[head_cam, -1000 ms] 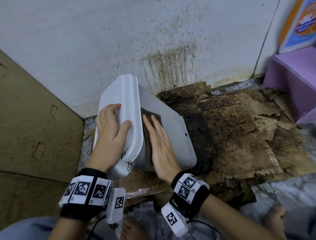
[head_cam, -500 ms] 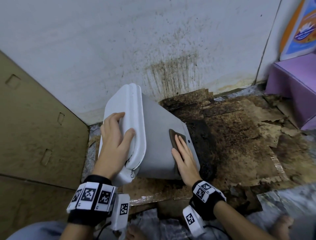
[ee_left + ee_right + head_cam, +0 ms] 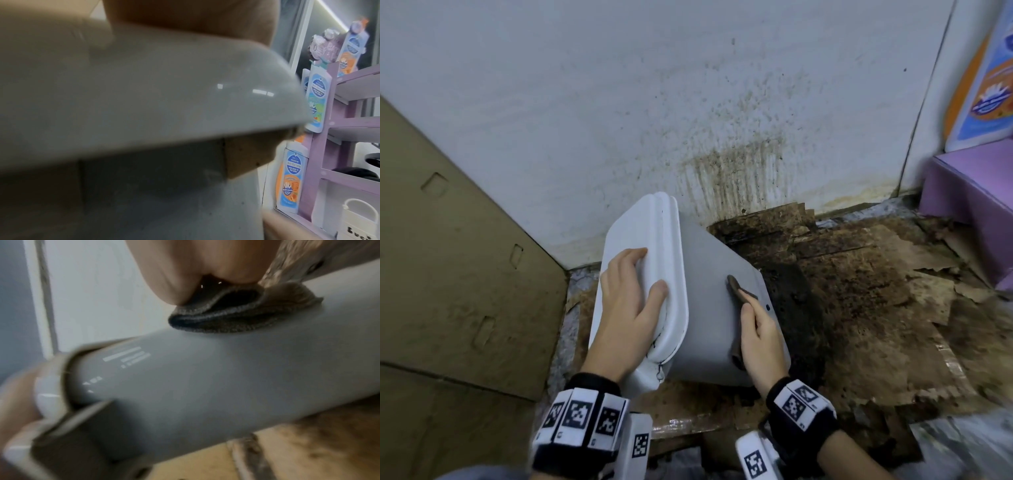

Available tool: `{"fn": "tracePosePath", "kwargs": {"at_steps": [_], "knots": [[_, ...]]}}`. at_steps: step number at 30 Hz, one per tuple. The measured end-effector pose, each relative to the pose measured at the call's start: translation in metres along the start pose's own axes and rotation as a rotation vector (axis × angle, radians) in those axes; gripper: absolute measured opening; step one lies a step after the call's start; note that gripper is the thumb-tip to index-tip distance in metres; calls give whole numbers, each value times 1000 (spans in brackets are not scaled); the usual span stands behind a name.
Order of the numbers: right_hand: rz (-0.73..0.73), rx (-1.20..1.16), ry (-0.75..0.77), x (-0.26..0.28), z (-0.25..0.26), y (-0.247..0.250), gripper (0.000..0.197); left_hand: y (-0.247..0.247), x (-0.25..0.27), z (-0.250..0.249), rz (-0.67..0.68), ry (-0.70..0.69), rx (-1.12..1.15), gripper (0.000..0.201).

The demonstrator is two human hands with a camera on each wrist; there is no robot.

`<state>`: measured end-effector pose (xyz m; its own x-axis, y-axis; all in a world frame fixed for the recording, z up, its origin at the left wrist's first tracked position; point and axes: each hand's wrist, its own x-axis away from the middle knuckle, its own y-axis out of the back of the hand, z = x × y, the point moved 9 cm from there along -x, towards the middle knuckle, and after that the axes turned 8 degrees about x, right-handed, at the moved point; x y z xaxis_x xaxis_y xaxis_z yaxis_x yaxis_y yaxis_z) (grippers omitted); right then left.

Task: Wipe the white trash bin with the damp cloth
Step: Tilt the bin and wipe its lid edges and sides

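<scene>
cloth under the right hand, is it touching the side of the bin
Touching. The right wrist view shows the dark cloth lying flat against the grey wall of the trash bin under the right hand, with no gap.

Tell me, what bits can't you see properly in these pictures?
- Inside of the white plastic trash bin: every view, shut off by its lid and walls.
- Most of the dark brown damp cloth: head view, covered by the right hand.
- Fingers of the left hand: left wrist view, blurred, the bin's lid fills the picture.
- Small print on the blue and orange packs: left wrist view, too small, blurred.
</scene>
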<state>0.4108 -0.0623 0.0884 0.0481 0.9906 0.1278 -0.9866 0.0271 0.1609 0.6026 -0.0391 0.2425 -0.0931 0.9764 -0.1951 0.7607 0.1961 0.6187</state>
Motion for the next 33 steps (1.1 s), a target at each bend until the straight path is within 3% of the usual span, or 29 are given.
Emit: {"fn": "tracePosePath", "kwargs": {"at_steps": [5,8,12,16,26,33], "knots": [[138,-310,94,10,76,-18,37,-3,-1,-5,-7,-30,7,50],[232,-366,184,18,118,-27,39,-6,-2,-7,-12,-28,37,41],[276,-91,269,21,126,-39,40,-6,-2,-5,-26,-22,53,36],[180,116,377,17,133,-32,40,-5,-3,-2,-23,-8,64,42],[224,141,336,-3,136,-33,39,-9,-5,-4,-10,-17,42,45],[238,331,333,-44,157,-37,42,-7,-4,-2,0,10,48,47]]}}
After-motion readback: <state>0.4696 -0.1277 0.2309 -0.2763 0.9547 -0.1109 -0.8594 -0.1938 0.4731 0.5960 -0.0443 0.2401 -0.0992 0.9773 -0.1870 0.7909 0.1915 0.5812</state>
